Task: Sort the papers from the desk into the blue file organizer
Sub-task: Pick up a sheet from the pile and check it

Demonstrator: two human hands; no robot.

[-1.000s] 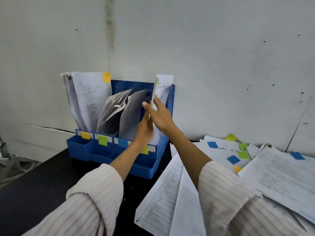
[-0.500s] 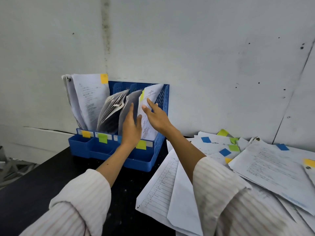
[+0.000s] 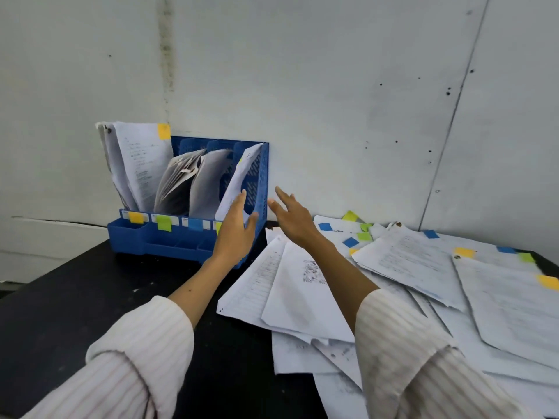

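The blue file organizer (image 3: 257, 189) stood at the back of the black table (image 3: 75, 297) against the wall, with sheets upright in its four slots; the rightmost sheet (image 3: 239, 179) leaned against the right side wall. The left hand (image 3: 237, 228) was raised in front of that slot, grip spread and holding nothing, fingertips near the sheet's lower edge. The right hand (image 3: 292, 219) hovered just beside the organizer, grip spread and empty, above the loose papers (image 3: 408, 261) scattered across the table's right half.
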